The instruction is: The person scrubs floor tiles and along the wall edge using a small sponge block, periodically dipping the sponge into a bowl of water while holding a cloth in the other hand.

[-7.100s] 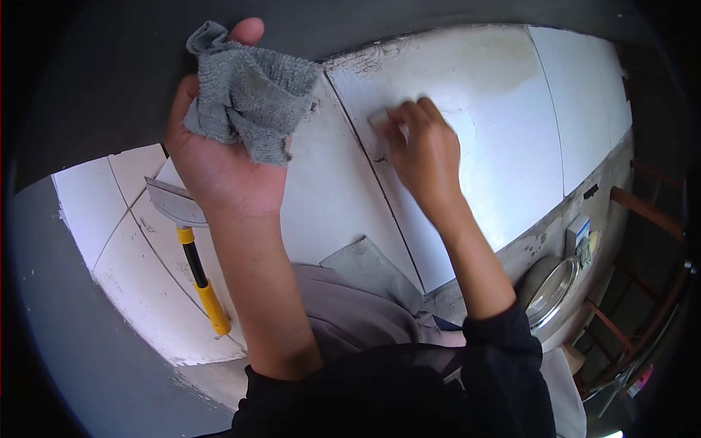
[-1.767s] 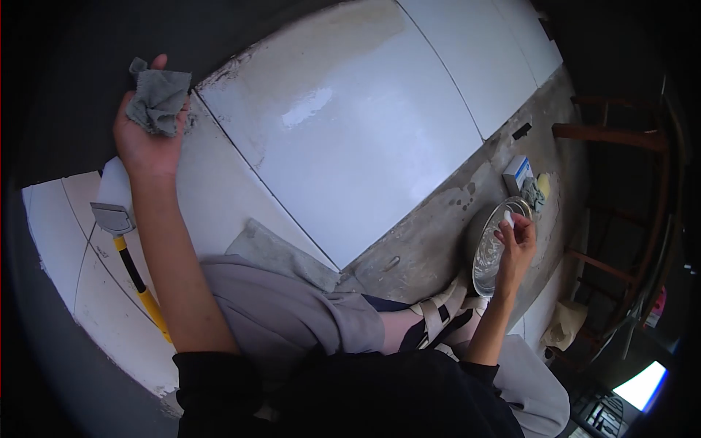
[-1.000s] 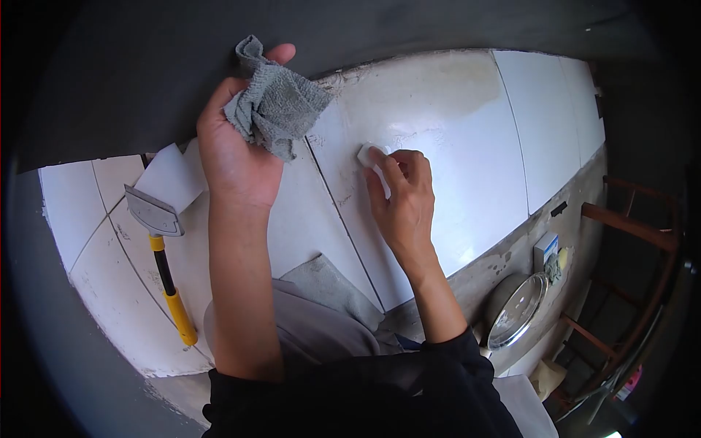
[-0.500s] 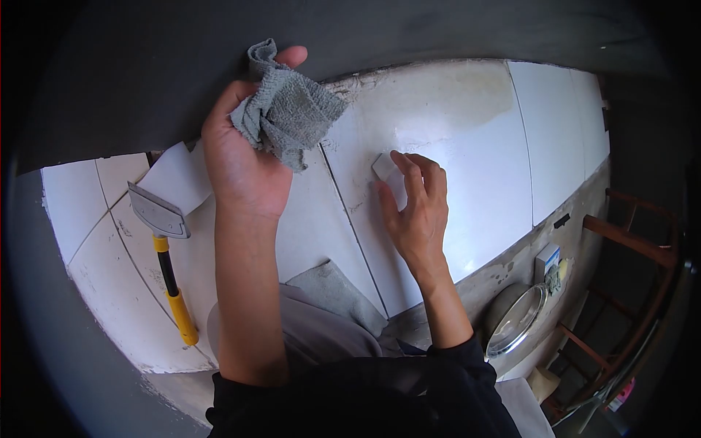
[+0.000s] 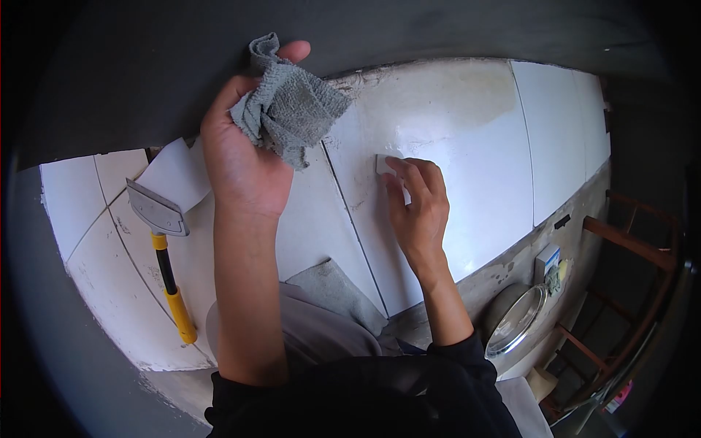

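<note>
The white tiled floor (image 5: 475,212) spreads across the scene, with a reddish-brown frame (image 5: 631,243) standing at right. The yellow-and-black scraper (image 5: 167,269) lies left of the person's left forearm, blade at the far end, beside a white sheet (image 5: 177,177). The left hand (image 5: 248,171), palm up, has its grip curled around a crumpled gray rag (image 5: 292,106). A flat gray cloth (image 5: 339,293) lies near. The right hand (image 5: 422,208) has a narrow grip on a small pale block (image 5: 382,164), seemingly against the middle tile. At right sits a metal basin (image 5: 502,315), a small box (image 5: 546,261) just beyond.
</note>
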A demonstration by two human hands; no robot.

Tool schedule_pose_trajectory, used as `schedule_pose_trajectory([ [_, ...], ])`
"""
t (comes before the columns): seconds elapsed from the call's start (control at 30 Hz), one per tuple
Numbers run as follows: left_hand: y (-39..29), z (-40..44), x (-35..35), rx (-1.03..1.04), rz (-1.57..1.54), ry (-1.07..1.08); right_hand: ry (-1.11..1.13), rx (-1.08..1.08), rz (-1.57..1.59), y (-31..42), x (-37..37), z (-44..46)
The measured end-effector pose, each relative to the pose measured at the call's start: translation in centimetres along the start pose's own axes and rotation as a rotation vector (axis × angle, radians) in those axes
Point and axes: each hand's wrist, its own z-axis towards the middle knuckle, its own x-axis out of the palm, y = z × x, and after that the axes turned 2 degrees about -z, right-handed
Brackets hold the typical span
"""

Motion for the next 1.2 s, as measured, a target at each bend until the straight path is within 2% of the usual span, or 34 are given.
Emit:
schedule_pose_trajectory([
  [0.1, 0.0, 0.0, -0.1, -0.005, 0.064, -0.037, -0.048, 0.214, 0.168, 0.9, 0.4, 0.4],
  [0.23, 0.0, 0.0, -0.2, 0.004, 0.072, -0.027, -0.054, 0.128, 0.041, 0.9, 0.7, -0.2],
  [0.3, 0.3, 0.1, -1.0, 0.023, -0.085, 0.101, -0.049, 0.139, 0.055, 1.0, 0.9, -0.5],
  [0.33, 0.3, 0.2, -1.3, 0.034, -0.163, 0.165, -0.083, 0.075, -0.027, 0.7, 1.3, -0.6],
  [0.43, 0.3, 0.2, -1.5, 0.027, -0.167, 0.180, -0.110, 0.083, -0.018, 0.8, 1.8, 1.3],
  [0.47, 0.3, 0.2, -1.4, 0.027, -0.152, 0.146, -0.140, 0.094, 0.093, 0.7, 2.3, 2.6],
  [0.57, 0.4, 0.4, -1.4, 0.016, -0.128, 0.095, -0.164, 0.014, -0.010, -0.2, 3.1, 6.8],
  [0.63, 0.3, 0.6, -1.6, -0.002, -0.140, 0.112, -0.115, 0.001, -0.054, 0.1, 2.2, 5.7],
  [0.73, 0.4, 0.4, 0.1, -0.012, 0.029, -0.131, -0.037, 0.040, -0.084, 1.3, 0.7, 0.8],
  [0.87, 0.4, 0.3, -0.1, -0.033, -0.011, -0.146, -0.086, 0.026, -0.057, 1.2, 1.8, 1.0],
  [0.97, 0.3, 0.1, 0.5, -0.006, 0.000, -0.203, -0.183, -0.013, -0.046, 0.6, 3.5, 5.8],
  [1.07, 0.2, 0.1, 1.0, 0.002, -0.011, -0.231, -0.166, -0.027, -0.106, 0.5, 3.6, 6.6],
  [1.2, 0.3, 0.1, 0.9, -0.001, -0.021, -0.209, -0.034, 0.021, -0.090, 1.3, 1.9, 1.5],
])
